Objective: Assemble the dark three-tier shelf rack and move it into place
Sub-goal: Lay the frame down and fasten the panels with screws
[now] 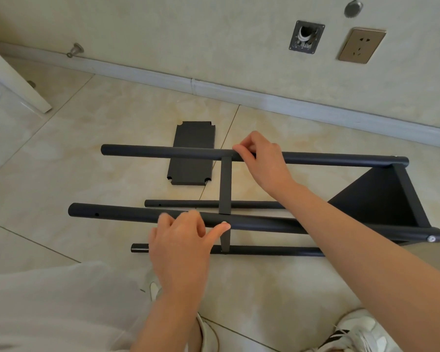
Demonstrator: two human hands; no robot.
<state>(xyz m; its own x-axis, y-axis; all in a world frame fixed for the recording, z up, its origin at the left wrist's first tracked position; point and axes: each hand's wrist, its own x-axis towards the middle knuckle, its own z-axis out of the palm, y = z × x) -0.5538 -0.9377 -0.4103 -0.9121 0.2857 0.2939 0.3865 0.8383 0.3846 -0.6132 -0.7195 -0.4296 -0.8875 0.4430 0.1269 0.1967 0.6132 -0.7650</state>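
While the shelf rack (341, 160) lies on its side on the floor (87, 153), poles running 9 to 3 o'clock, both grips are on it.

Right grip (263, 161): fingers curled over the far upper pole (163, 151), right at the joint where the middle shelf (225, 184), seen edge-on, meets it.

Left grip (181, 245): fingers curled over the near upper pole (117, 213), with the thumb (222, 226) pressed on the pole at the same shelf's near end. It's slightly blurred, so I can't tell if it also pinches a fastener.

The end shelf (381, 199) sits at the 3 o'clock end, with a screw head (431, 239) showing on the near pole's tip. A loose shelf panel (192, 153) lies flat on the floor at 9 o'clock of the right grip, partly behind the far pole. The two lower poles (188, 203) lie close to the floor.

Handling, my read:
- Painted tube and panels look stiff and rigid, probably light enough for one person.
- The finish is smooth, so expect some slip. Wrap the poles, don't pinch them.
- The 9 o'clock pole ends are free with an open hole (96, 214), so the frame will likely rack or splay there.
- Take hold on the poles close to a shelf joint, as now, not at the free ends or the thin shelf edge.
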